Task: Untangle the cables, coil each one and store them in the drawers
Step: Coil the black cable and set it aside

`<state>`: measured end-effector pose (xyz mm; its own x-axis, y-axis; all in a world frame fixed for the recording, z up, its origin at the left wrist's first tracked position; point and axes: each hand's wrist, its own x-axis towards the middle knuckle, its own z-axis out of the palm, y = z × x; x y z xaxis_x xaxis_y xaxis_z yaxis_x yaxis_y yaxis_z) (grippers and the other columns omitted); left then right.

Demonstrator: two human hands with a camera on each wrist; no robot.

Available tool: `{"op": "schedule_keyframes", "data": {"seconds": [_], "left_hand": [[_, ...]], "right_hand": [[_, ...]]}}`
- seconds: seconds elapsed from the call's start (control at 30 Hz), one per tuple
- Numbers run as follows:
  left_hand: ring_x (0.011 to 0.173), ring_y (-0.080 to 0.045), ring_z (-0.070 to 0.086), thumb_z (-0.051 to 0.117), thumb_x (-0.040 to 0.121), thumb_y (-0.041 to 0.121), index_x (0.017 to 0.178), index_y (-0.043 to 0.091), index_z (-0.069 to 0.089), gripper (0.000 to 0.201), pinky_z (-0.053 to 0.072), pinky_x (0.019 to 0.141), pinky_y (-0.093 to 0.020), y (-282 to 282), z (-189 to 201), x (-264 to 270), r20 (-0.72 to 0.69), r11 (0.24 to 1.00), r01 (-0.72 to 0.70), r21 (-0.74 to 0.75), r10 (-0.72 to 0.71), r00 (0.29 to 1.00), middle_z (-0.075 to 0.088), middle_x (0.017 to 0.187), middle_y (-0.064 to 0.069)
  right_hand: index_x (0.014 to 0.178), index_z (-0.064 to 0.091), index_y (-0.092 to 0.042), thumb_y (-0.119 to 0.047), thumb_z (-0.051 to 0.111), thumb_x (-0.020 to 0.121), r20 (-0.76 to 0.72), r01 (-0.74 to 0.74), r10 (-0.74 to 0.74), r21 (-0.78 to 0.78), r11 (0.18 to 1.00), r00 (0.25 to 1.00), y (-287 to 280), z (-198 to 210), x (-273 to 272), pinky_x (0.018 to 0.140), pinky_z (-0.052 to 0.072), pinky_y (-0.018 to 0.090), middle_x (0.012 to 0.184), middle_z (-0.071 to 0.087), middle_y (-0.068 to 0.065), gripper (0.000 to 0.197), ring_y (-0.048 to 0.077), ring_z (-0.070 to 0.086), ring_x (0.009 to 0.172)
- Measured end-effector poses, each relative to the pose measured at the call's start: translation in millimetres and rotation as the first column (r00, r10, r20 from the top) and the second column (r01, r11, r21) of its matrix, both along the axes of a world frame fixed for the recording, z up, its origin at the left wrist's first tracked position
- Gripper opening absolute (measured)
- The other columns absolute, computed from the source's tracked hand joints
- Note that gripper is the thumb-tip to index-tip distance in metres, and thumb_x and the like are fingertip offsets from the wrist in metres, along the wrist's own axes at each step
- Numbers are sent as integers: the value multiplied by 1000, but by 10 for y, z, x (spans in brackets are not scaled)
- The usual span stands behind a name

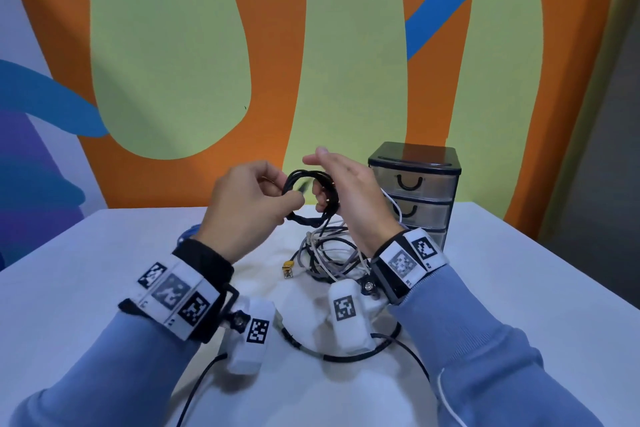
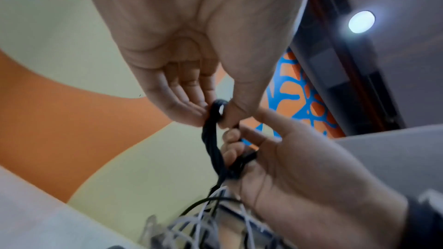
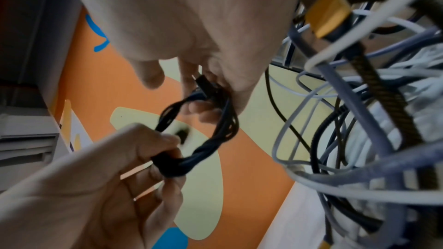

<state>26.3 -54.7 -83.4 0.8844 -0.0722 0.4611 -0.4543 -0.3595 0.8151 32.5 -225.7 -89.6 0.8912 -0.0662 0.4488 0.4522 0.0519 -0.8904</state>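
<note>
Black cable coil [image 1: 309,196] is held above the table [image 1: 519,288], pinched by the left hand [image 1: 247,206] and looped round the right hand [image 1: 349,198] fingers, to keep loops together; tangle [image 1: 332,258] is left below.

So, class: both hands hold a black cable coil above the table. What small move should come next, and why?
Probably tuck the loose end round the black cable coil to secure it. The left hand pinches one side, the right hand holds the other, and a black strand runs down into the cable tangle, so the coil may not be free. The drawer unit looks closed.
</note>
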Motion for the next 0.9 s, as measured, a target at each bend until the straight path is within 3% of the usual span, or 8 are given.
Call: {"op": "schedule_keyframes", "data": {"seconds": [0.07, 0.13, 0.23, 0.4, 0.53, 0.67, 0.8, 0.9], "left_hand": [[67, -30, 70, 76, 70, 36, 78, 22, 66, 19, 61, 69, -52, -4, -10, -14, 92, 988, -110, 110, 100, 991, 68, 65, -4], [65, -29, 68, 75, 76, 35, 75, 22, 63, 18, 58, 66, -51, 15, -1, -18, 172, 973, -188, 134, 164, 971, 64, 61, -2], [67, -28, 63, 75, 84, 31, 80, 24, 64, 13, 55, 65, -48, 48, 10, 18, 212, 974, -189, 123, 160, 964, 64, 64, 0], [77, -22, 69, 81, 90, 21, 107, 27, 72, 19, 56, 75, -38, 93, 40, 48, 145, 999, -23, 32, 18, 989, 73, 81, 0], [80, -19, 73, 81, 91, 20, 101, 28, 78, 13, 58, 75, -34, 146, 47, 52, 184, 987, -49, 152, 21, 983, 77, 78, 3], [75, -14, 69, 81, 92, 18, 98, 24, 74, 11, 49, 64, -29, 327, 84, 170, 187, 976, -203, 79, 185, 965, 76, 78, 0], [85, -16, 71, 81, 92, 19, 95, 22, 72, 10, 47, 67, -27, 533, 56, 319, 95, 948, -300, 104, 291, 952, 76, 75, -2], [77, -17, 67, 79, 94, 17, 92, 21, 72, 9, 42, 58, -27, 545, 15, 400, 75, 908, -310, 280, 301, 951, 74, 77, -2]], "right_hand": [[110, 76, -10, -30, 67, 102, 56, 38, -34, -82, 996, 998, 24, -26, -6, 68, 48, 41, 68, 60, 2, 23, 19, 53, 60], [108, 76, -10, -22, 72, 99, 108, 58, -43, -136, 989, 993, 61, -39, -21, 65, 52, 29, 72, 63, 3, 16, 12, 57, 62], [108, 76, -11, -20, 72, 100, 105, 58, -47, -114, 992, 993, 95, -63, -8, 64, 51, 22, 76, 63, 6, 13, 13, 60, 63], [101, 75, -12, -24, 65, 104, -24, 59, -61, -51, 997, 998, 63, -136, 69, 67, 54, 34, 78, 63, 8, 16, 23, 63, 67], [106, 76, -16, -34, 65, 103, -46, 96, -109, -213, 972, 993, 8, -114, 66, 77, 57, 45, 80, 70, 5, 21, 24, 66, 72], [112, 73, -31, -63, 69, 90, 24, 241, -294, -643, 727, 955, -181, -39, -8, 72, 50, 33, 90, 67, -9, 39, 11, 64, 83], [111, 72, -36, -73, 78, 72, -138, -10, -328, -931, 365, 935, -278, -191, 20, 91, 57, 38, 109, 69, -11, 54, 17, 65, 105], [98, 75, -38, -66, 82, 73, -196, -91, -272, -931, 353, 942, -329, -284, 87, 91, 60, 38, 100, 72, -17, 38, 14, 69, 102]]}}
